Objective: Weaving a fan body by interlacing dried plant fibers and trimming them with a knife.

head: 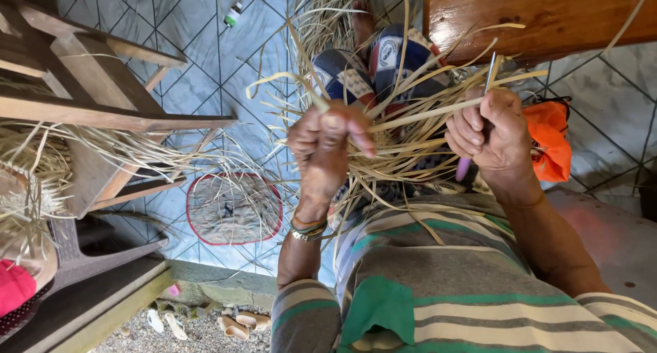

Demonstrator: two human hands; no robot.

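Grey tiled floor (205, 58) with diagonal lines fills the background, and I'm looking straight down at my lap from the head cam. My left hand (325, 144) is clenched around a bunch of pale straw strips (404, 130), pinching them near the top, with bangles (308, 230) on that wrist. My right hand (489, 134) is closed on a thin metal tool with a purple handle (464, 167), the metal tip poking up past my fingers, and one long strip runs across between both hands. The rest of the straw fans out loose over my knees and patterned skirt (369, 65). Off to the left there's a wooden chair frame (96, 86) with more straw draped on it, a round woven piece with a red edge (234, 209) on the floor, an orange bag (551, 141) by my right side, and a small bottle (234, 14) further away.
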